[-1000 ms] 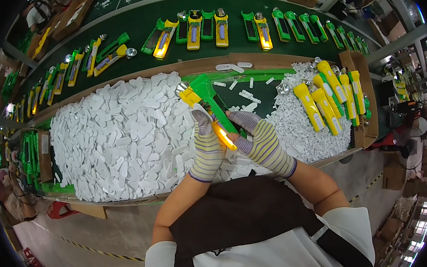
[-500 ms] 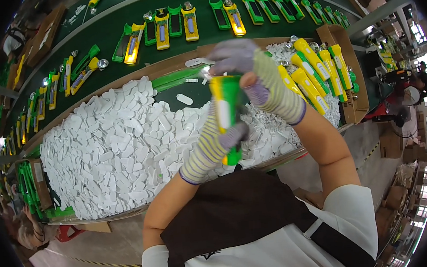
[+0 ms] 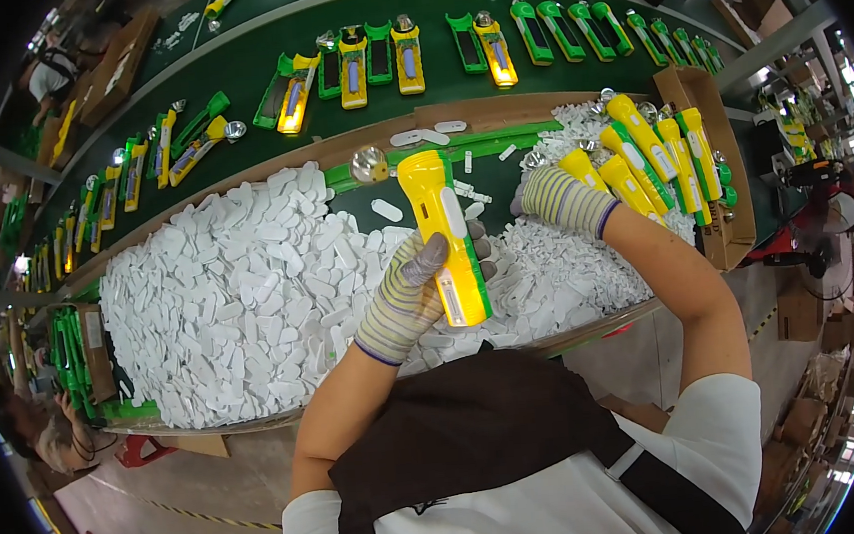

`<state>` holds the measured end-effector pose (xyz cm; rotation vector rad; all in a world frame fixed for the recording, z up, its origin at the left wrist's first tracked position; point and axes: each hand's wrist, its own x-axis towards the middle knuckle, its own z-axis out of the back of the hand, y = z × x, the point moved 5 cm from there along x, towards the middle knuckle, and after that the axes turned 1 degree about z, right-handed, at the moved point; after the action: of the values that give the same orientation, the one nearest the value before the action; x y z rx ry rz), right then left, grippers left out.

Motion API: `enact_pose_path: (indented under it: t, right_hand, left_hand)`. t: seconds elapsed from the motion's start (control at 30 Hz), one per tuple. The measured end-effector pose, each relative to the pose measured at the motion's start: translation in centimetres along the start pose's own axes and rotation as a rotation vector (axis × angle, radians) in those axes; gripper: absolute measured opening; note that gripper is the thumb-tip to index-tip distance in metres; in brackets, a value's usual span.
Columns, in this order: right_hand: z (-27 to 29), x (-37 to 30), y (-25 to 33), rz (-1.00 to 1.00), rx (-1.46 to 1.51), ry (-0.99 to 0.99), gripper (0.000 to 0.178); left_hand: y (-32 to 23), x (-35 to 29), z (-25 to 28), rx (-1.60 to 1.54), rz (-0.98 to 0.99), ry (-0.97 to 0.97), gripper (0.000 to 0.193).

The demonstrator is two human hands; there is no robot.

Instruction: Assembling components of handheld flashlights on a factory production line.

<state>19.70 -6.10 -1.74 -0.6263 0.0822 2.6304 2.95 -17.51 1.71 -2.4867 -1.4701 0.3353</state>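
Note:
My left hand, in a striped glove with grey fingers, is closed around a yellow and green flashlight. The flashlight's wide head points away from me, and a white oval piece sits on its side. Beyond its open end is a silver reflector; I cannot tell whether it is joined to the flashlight. My right hand is down at a heap of small white parts, beside several flashlights lying in the box. Its fingers are mostly hidden from me.
A big heap of white oval pieces fills the left of the cardboard-edged tray. Behind it, a green conveyor carries several opened flashlights and green half-shells. Green parts stand at the far left, near another person's arm.
My right hand has left the flashlight's head and moved right, down to the small white parts. The flashlight in my left hand has turned to show more of its yellow side.

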Motion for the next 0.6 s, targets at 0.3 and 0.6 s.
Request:
enact_pose_path:
  t: [0.3,0.6]
  right_hand:
    - [5.0,-1.1,1.0,-0.213,0.413,-0.534,0.021]
    - [8.3,-1.9,7.6,0.002,1.798,-1.179,0.015]
  left_hand:
    - [-2.2,-1.0,1.0,0.313,-0.214,-0.25,0.046]
    - [-2.8,-0.7,-1.1,0.392,-0.313,-0.169,0.057]
